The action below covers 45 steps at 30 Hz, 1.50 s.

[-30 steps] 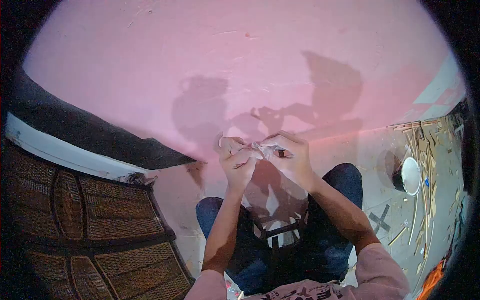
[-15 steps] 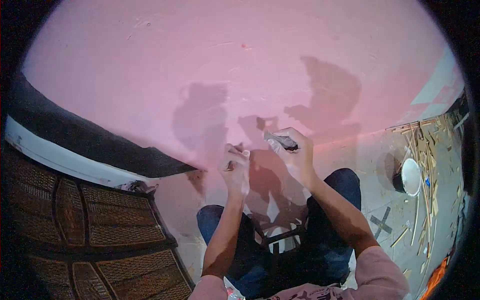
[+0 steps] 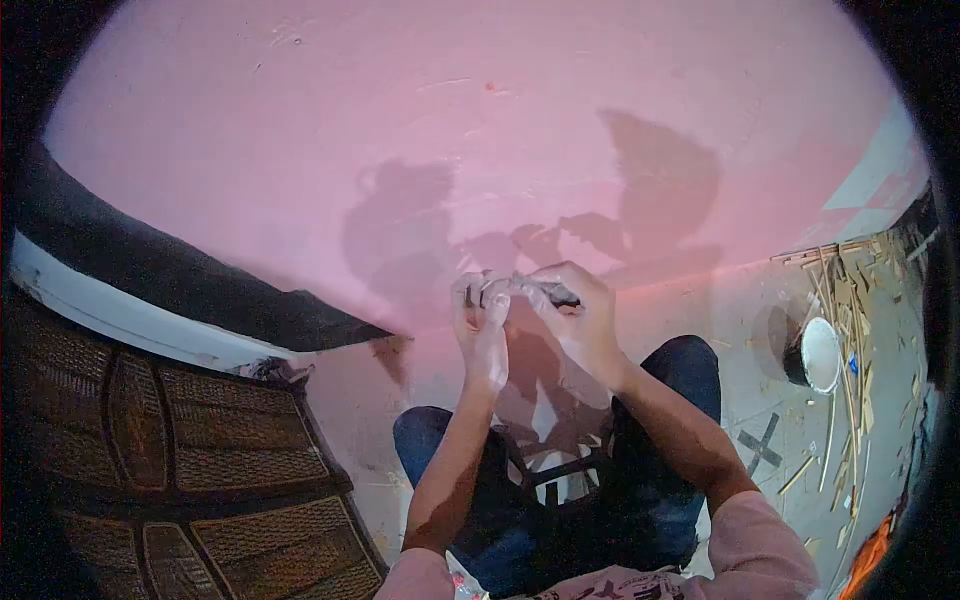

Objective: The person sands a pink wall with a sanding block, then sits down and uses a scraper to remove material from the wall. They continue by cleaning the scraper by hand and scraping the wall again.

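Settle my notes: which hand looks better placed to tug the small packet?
Probably left: the right hand grips the packet, while the left hand has its fingers at the packet's free end.

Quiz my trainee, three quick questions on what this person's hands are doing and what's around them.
1. True or false: the left hand and the right hand meet at one small wrapped item, raised in front of the body.
2. Where is the round white-topped container? A: to the person's right, beside the wood strips. B: on the woven panel. C: on the person's lap.
3. Fill in: the wall behind the hands is ___ in colour.

Key: 1 true; 2 A; 3 pink.
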Each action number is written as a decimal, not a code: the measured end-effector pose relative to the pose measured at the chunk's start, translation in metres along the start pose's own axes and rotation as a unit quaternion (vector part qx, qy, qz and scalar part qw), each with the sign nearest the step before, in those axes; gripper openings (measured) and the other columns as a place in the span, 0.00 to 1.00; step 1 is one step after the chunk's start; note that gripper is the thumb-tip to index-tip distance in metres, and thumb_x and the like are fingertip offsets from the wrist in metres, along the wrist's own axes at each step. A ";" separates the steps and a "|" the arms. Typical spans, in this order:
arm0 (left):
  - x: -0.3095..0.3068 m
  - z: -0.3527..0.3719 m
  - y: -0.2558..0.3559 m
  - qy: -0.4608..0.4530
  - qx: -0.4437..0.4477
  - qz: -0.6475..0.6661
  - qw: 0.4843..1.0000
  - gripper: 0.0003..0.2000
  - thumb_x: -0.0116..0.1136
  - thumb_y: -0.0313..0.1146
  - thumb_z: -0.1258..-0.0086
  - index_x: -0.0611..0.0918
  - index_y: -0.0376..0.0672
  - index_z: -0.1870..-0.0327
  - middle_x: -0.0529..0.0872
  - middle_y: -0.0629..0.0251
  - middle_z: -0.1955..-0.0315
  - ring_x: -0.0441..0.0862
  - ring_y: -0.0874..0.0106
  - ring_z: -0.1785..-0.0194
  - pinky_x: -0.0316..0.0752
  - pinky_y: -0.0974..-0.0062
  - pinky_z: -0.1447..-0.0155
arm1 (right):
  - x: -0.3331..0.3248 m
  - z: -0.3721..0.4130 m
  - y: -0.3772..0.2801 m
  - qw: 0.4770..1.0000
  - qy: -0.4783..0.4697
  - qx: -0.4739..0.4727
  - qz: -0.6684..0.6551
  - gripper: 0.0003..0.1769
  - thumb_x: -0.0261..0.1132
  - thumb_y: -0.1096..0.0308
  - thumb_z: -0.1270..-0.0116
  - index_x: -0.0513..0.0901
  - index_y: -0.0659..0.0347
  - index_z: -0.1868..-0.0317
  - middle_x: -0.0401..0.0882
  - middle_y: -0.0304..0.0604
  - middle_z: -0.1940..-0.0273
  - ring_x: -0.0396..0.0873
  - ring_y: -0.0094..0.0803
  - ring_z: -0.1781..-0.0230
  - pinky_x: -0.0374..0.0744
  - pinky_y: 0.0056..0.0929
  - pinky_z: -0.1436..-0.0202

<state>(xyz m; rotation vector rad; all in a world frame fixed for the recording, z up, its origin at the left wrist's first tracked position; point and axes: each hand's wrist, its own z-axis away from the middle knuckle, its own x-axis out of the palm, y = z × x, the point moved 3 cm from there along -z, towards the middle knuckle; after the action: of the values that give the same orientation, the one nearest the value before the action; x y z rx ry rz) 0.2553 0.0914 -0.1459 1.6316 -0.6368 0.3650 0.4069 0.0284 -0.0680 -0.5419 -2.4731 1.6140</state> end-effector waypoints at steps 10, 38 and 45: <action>0.017 0.001 0.026 -0.015 0.036 -0.205 0.978 0.11 0.51 0.35 0.12 0.83 0.39 0.43 0.85 0.69 0.48 0.81 0.80 0.47 0.76 0.79 0.47 | -0.002 0.002 -0.003 1.000 0.014 -0.012 0.015 0.12 0.77 0.77 0.33 0.88 0.66 0.50 0.89 0.37 0.62 0.82 0.16 0.63 0.79 0.19 0.60; 0.016 0.003 0.005 -0.062 -0.144 0.104 0.982 0.24 0.53 0.42 0.13 0.75 0.33 0.27 0.69 0.81 0.72 0.70 0.89 0.58 0.64 0.84 0.39 | 0.010 -0.002 0.002 0.998 -0.060 -0.008 -0.020 0.09 0.70 0.78 0.28 0.88 0.66 0.49 0.91 0.44 0.52 0.89 0.28 0.52 0.87 0.28 0.49; 0.019 0.002 0.007 -0.093 -0.147 0.111 0.978 0.23 0.54 0.40 0.14 0.77 0.32 0.29 0.69 0.81 0.74 0.75 0.86 0.51 0.66 0.79 0.36 | 0.003 -0.005 0.010 0.995 -0.092 0.006 -0.022 0.09 0.67 0.77 0.25 0.89 0.63 0.49 0.89 0.43 0.50 0.89 0.33 0.47 0.90 0.35 0.46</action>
<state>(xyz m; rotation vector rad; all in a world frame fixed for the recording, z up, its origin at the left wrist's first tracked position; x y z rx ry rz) 0.2658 0.0851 -0.1303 1.3228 -0.9724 0.2663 0.4079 0.0377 -0.0755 -0.3477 -2.5823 1.7312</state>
